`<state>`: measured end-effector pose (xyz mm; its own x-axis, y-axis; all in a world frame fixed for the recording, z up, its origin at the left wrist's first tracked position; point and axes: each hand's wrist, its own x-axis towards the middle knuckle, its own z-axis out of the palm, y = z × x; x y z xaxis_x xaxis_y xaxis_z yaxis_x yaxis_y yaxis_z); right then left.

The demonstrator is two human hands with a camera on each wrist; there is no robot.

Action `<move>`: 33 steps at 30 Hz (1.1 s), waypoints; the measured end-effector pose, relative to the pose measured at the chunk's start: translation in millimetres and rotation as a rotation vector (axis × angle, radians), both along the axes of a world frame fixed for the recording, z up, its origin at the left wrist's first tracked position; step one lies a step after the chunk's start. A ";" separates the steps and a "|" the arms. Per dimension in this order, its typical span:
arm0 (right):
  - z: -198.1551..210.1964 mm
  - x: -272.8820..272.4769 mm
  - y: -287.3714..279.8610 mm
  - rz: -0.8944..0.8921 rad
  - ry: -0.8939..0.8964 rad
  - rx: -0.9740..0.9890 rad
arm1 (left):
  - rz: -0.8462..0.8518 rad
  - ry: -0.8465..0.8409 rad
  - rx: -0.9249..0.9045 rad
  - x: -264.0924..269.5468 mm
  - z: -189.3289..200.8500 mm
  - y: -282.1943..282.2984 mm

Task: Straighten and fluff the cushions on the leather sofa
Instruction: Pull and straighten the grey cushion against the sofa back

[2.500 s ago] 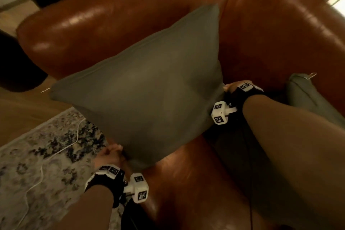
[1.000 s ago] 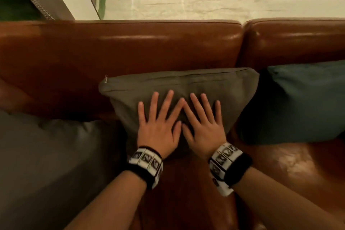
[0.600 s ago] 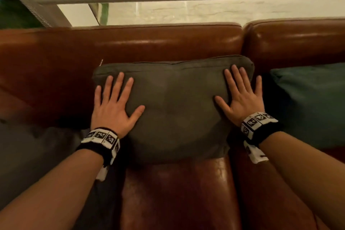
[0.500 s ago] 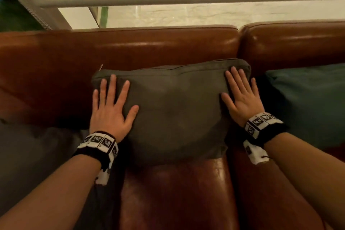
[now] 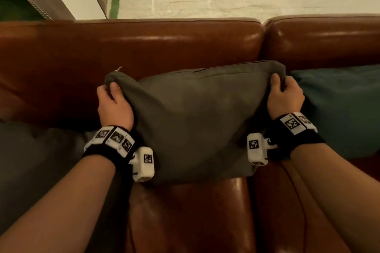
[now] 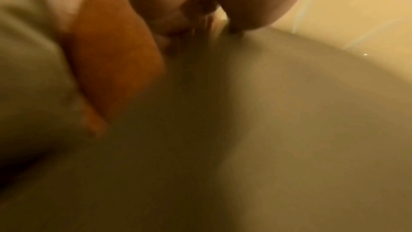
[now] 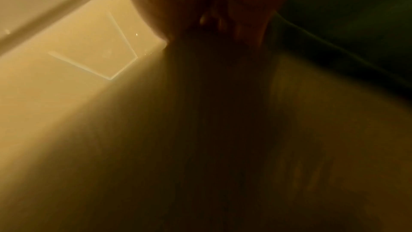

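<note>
Against the backrest of the leather sofa [image 5: 156,47], near the seam between its two back sections, the grey cushion [image 5: 195,125] stands on the seat with both top corners gathered up. Each hand has a corner bunched between thumb and curled fingers — the left hand [image 5: 114,104] at the zip-pull end, the right hand [image 5: 284,97] at the other. To do this step well, I'd judge, pull both corners outward and up evenly so the filling shifts into them, then give a short shake and let the lower edge settle square on the seat; a lopsided tug would leave it leaning toward the teal cushion [image 5: 339,109] just beside it. The cover looks like soft matte woven cloth that sags in the middle and pinches easily, with a seam running under its top edge — quite unlike the glossy, taut brown hide behind it. Both wrist views are too blurred to add anything about the grip.
</note>
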<state>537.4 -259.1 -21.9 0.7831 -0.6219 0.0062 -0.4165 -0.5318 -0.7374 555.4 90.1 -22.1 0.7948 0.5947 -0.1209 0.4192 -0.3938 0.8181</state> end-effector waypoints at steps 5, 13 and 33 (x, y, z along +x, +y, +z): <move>-8.8 -41.6 23.1 0.144 0.057 -0.166 | -0.219 -0.103 0.447 -36.8 -15.8 -15.0; -83.2 -55.4 76.6 0.818 0.100 -0.784 | -0.928 0.011 0.995 -47.8 -78.9 -62.6; -54.5 3.0 11.9 0.635 0.303 -0.709 | -0.895 0.100 0.971 10.0 -40.4 -14.3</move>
<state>540.4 -247.2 -76.4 0.9990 -0.0176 -0.0407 -0.0206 -0.9971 -0.0732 565.4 75.7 -62.5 0.9681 -0.2490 -0.0270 -0.2483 -0.9682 0.0294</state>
